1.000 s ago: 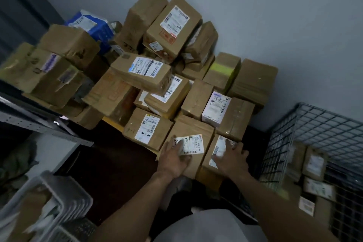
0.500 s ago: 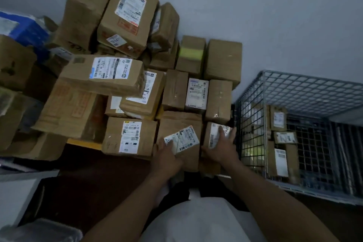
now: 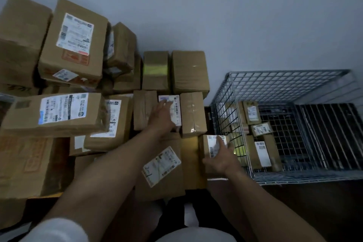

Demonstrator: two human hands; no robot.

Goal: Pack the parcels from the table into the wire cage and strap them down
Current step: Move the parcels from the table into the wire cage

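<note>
Brown cardboard parcels with white labels are heaped against the wall on the left. My left hand [image 3: 164, 116] reaches into the heap and lies on a small white-labelled parcel [image 3: 175, 108] in the middle row; whether it grips it is unclear. My right hand [image 3: 221, 158] holds a small brown parcel [image 3: 211, 145] at the heap's right edge, close to the wire cage [image 3: 231, 84]. A parcel marked "2-1" [image 3: 162, 165] lies between my forearms. Several small parcels [image 3: 262, 129] lie in the cage's left part.
The cage stands on the floor to the right of the heap, its top open and its right half bare mesh [image 3: 324, 135]. A grey wall [image 3: 235, 15] runs behind everything. Large boxes [image 3: 72, 39] are stacked high at the left.
My left hand left the "2-1" parcel and moved up to the white-labelled one. My right hand, with its small parcel, shifted toward the cage. The view swung right and closer.
</note>
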